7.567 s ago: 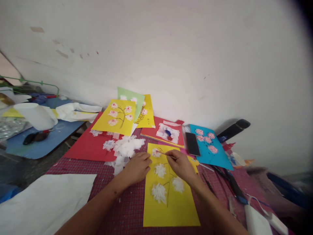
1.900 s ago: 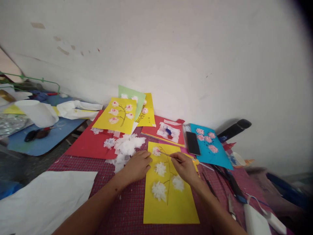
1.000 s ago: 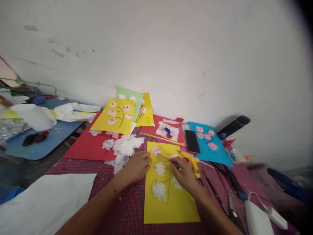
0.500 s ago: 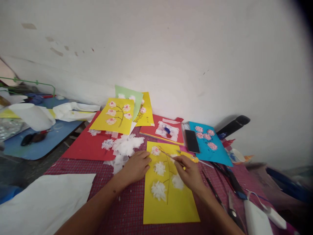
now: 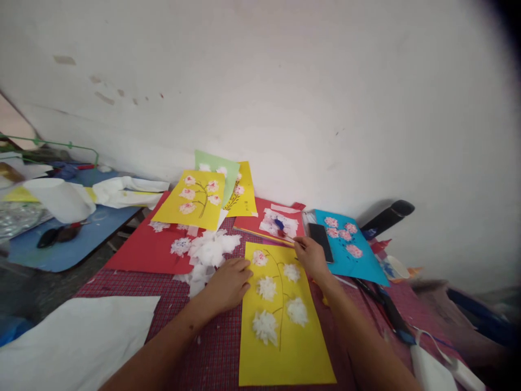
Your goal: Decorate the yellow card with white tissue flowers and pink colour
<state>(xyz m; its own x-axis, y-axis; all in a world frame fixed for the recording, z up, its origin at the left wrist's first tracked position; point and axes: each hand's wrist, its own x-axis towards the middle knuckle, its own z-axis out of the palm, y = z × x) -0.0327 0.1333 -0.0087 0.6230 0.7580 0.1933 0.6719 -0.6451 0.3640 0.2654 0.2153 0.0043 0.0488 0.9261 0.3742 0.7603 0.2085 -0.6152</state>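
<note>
A yellow sheet point(image 5: 285, 347) with a drawn branch and several white tissue flowers point(image 5: 264, 326) lies on the red checked cloth in front of me. My left hand point(image 5: 228, 282) rests flat on the sheet's left edge, fingers stretched out. My right hand point(image 5: 311, 255) has reached past the sheet's top right corner. It pinches a thin paintbrush point(image 5: 285, 234) whose tip sits on a white paint-smeared paper point(image 5: 280, 222) with red and blue blobs.
A heap of white tissue flowers point(image 5: 207, 250) lies left of the sheet on red paper point(image 5: 142, 250). Finished flower sheets in yellow point(image 5: 191, 201), green and blue point(image 5: 350, 247) lean by the wall. A black phone point(image 5: 319, 239), scissors point(image 5: 386, 309), white paper point(image 5: 69, 342) and a blue side table point(image 5: 61, 239) surround.
My right hand has lifted the brush from the top flower on the yellow sheet and moved it up and right to the paint-smeared paper. The left hand has stayed put.
</note>
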